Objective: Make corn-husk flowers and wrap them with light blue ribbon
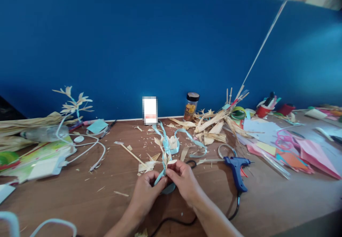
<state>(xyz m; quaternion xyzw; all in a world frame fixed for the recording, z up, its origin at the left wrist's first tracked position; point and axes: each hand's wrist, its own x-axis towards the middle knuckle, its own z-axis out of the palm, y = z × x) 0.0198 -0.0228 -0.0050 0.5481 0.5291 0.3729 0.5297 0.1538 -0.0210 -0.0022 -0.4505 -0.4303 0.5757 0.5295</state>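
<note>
My left hand [146,190] pinches a light blue ribbon [159,177] low at the table's middle. Beside it, my right hand [184,180] has thumb and fingers closed on a pale strip of dried husk [172,162]. The fingertips of both hands nearly meet. Just beyond them lies a ribbon-wrapped husk stem [166,146], with pale petal-like pieces at its top and ribbon trailing to the right. The ribbon's lower part is partly hidden behind my fingers.
To the right lies a blue glue gun [236,173] with a black cord. A black-lidded jar [191,107], dried husks [213,125] and coloured paper [315,155] stand or lie farther back. On the left are a white power bank [46,167], cables, a bottle and a husk flower [76,103].
</note>
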